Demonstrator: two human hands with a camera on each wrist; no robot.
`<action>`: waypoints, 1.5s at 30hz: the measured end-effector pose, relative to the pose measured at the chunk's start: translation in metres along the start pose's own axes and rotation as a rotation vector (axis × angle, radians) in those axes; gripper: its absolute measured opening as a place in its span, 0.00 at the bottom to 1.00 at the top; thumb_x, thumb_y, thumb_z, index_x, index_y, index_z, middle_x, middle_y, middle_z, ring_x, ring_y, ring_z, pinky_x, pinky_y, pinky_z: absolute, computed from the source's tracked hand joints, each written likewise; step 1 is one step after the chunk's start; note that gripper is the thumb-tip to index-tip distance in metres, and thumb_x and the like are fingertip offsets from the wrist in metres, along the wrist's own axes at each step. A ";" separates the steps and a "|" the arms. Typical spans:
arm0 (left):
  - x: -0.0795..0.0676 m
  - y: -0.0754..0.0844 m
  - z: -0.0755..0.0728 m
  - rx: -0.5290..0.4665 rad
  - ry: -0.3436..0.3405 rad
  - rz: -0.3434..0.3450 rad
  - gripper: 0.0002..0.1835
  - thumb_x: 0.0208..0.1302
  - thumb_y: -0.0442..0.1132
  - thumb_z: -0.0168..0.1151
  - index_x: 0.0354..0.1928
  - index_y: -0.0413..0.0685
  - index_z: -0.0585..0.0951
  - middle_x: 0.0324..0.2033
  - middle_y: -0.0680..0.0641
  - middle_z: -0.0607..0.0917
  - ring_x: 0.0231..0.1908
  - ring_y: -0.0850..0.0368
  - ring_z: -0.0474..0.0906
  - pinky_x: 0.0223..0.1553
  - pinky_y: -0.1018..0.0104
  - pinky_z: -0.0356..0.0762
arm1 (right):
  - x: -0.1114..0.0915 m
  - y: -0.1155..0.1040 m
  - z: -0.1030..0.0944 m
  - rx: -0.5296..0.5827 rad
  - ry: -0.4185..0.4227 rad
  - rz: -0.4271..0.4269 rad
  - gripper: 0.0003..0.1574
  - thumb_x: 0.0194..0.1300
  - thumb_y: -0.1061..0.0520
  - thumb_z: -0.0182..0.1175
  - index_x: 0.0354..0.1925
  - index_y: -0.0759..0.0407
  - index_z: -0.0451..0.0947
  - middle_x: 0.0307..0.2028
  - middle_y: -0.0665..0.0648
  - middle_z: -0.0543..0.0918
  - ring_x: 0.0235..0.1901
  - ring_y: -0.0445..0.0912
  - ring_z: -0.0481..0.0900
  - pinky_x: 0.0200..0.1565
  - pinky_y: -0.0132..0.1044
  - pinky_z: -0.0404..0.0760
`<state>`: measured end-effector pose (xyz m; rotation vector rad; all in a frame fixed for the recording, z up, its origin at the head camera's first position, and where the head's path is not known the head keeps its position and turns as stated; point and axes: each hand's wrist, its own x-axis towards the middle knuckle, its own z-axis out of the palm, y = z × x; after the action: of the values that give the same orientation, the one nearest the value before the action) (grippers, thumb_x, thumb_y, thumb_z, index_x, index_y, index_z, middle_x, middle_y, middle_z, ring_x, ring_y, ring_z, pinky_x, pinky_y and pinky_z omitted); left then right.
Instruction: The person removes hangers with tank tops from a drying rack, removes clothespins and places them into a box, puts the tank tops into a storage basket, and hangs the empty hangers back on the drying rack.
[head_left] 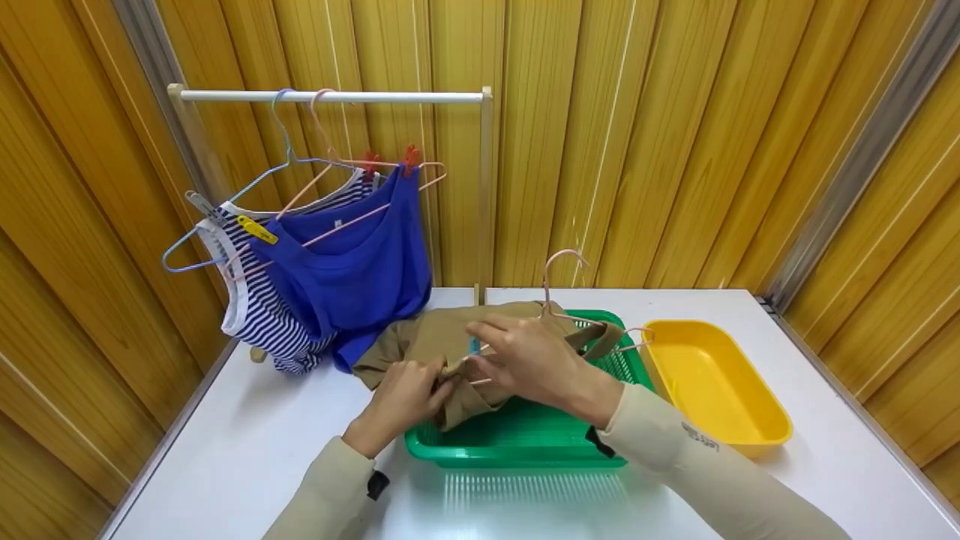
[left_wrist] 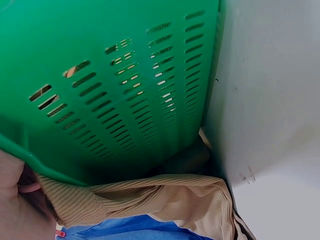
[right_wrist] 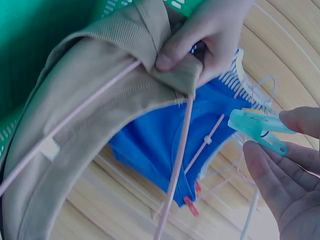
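Tan garment [head_left: 442,326] draped over the left side of a green basket [head_left: 525,456] in the head view, with a pink hanger [head_left: 546,283] inside it, hook up. Left hand [head_left: 397,397] at the cloth's near edge, right hand [head_left: 536,364] just beside, with a blue-green peg [head_left: 474,346]. Bare bench [head_left: 285,457] to the left and in front; tighter to the right, with a yellow tray [head_left: 705,375] just beside the basket.

From the left wrist: ribbed tan edge against the basket's rim, bare bench alongside; too little of the hand visible to tell its grip.

From the right wrist: left fingers [right_wrist: 175,52] pinching a fold of cloth over the hanger; right fingers [right_wrist: 267,175] gripping the peg near its handle end, nose toward the fold but apart. Probably the pegging step, not yet done here. Next move, by judgement: peg squeezed wide and set over fold and hanger together, left fingers clear. Free space between, with a blue top [right_wrist: 150,142] behind.
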<state>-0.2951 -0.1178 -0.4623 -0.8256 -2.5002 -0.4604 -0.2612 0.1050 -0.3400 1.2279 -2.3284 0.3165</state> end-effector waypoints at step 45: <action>0.000 0.001 -0.001 -0.018 -0.035 -0.058 0.13 0.65 0.46 0.64 0.28 0.49 0.73 0.14 0.55 0.69 0.17 0.65 0.64 0.18 0.72 0.58 | -0.200 0.188 -0.030 0.121 -0.497 0.818 0.24 0.62 0.59 0.65 0.53 0.72 0.77 0.35 0.60 0.84 0.31 0.46 0.78 0.39 0.47 0.84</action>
<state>-0.2942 -0.1179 -0.4617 -0.7768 -2.5615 -0.4926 -0.3110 0.3665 -0.4143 0.3428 -3.2120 0.4575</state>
